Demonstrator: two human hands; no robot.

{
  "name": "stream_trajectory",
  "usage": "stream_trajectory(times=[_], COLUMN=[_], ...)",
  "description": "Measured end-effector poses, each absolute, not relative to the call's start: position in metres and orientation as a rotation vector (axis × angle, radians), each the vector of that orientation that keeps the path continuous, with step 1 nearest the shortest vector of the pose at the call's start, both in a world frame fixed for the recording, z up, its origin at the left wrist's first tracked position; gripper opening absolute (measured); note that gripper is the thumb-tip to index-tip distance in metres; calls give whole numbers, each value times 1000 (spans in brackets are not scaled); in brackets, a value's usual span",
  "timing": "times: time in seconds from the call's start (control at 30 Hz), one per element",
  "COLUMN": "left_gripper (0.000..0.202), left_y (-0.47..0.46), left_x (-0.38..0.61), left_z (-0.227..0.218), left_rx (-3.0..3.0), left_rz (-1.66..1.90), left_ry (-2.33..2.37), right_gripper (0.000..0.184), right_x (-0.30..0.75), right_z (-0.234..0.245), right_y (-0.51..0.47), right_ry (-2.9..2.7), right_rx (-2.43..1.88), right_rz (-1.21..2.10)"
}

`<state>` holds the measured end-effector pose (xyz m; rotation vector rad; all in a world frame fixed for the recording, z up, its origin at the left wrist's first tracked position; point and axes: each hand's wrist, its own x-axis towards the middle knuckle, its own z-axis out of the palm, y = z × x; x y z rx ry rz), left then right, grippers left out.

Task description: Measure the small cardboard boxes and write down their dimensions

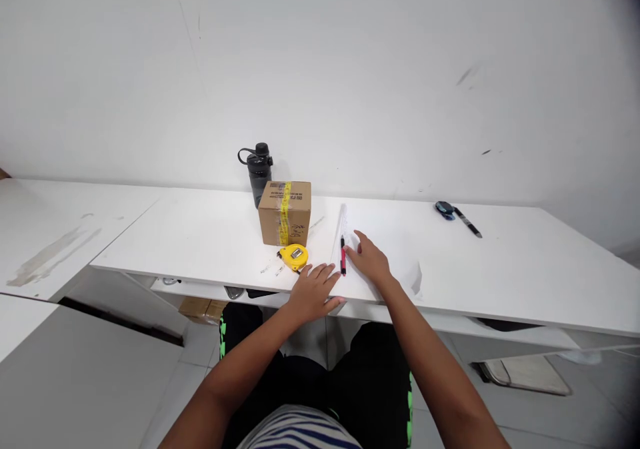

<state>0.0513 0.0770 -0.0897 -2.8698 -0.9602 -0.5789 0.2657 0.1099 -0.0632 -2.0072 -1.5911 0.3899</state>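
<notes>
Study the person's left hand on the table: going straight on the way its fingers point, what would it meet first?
Most likely the red pen, lying just beyond the fingers of the left hand on the table; the right hand rests past it, though depth is unclear.

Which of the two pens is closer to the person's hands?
The red pen, between the left hand and right hand; the black pen lies far right.

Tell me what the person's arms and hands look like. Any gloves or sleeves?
No gloves and no sleeves: the left hand and right hand are bare, right up past the elbows. No watch, ring or bracelet shows. Lower down: a white top with dark blue stripes and black trousers with green marks.
</notes>
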Motion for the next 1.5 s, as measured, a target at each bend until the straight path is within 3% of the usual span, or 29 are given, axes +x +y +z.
stream_trajectory(times=[0.23, 0.37, 0.5, 0.6, 0.83, 1.1, 1.2, 1.37, 1.5], left_gripper=[56, 54, 54, 53, 52, 55, 54, 55, 54], left_y=[76, 76, 75, 75, 76, 74, 74, 75, 76], left_x=[53, 53, 53, 54, 55, 53, 53, 53, 53], left_z=[-91, -93, -93, -91, -91, -93, -93, -93, -91], left_rx=[-2863, -2848, -2845, -2858, -2853, -2850, -2846, -2843, -2860], left_rz=[-604, -614, -624, -623, -645, -621, -633, -642, -664], left_ry=[-966, -971, -979, -989, -1014, -1028, -1025, -1018, -1021], right_gripper=[59, 41, 45, 37, 63, 37, 32, 39, 48], right_x=[254, 261, 276, 281, 258, 234, 237, 246, 249], right_z=[-64, -65, -63, -62, -58, -55, -51, -54, -69], right_y=[112, 112, 100, 92, 127, 187, 183, 131, 87], right_ry=[-1721, -1725, -1768, -1852, -2087, -2165, -2091, -1711, -1236], right_rx=[-1918, -1847, -1723, -1732, -1919, -1994, -1961, -1908, -1637], right_rz=[465, 525, 581, 551, 301, 218, 153, 48, 345])
